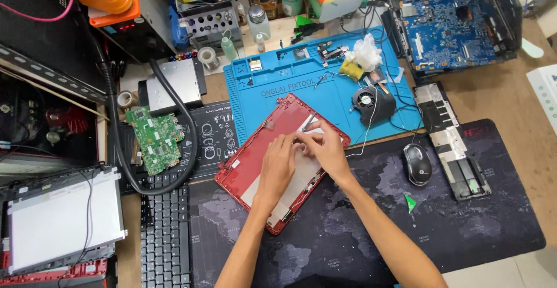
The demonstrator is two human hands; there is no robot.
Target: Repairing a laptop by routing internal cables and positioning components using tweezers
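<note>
The red laptop lid (pixel 255 154) is looking like glossy plastic; the blue mat (pixel 278 85) and dark desk pad (pixel 476 218) are looking matt.

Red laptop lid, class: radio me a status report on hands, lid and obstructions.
Both hands, left hand and right hand, on the red laptop lid. Lid flat, inner side up, straddling blue mat and dark desk mat. Fan and mouse nearby, apart.

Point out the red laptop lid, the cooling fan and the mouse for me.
red laptop lid (pixel 246 159): head view, bare red inner surface left of the hands.
cooling fan (pixel 366 99): head view, round fan hub.
mouse (pixel 417 164): head view, middle of its top.
</note>
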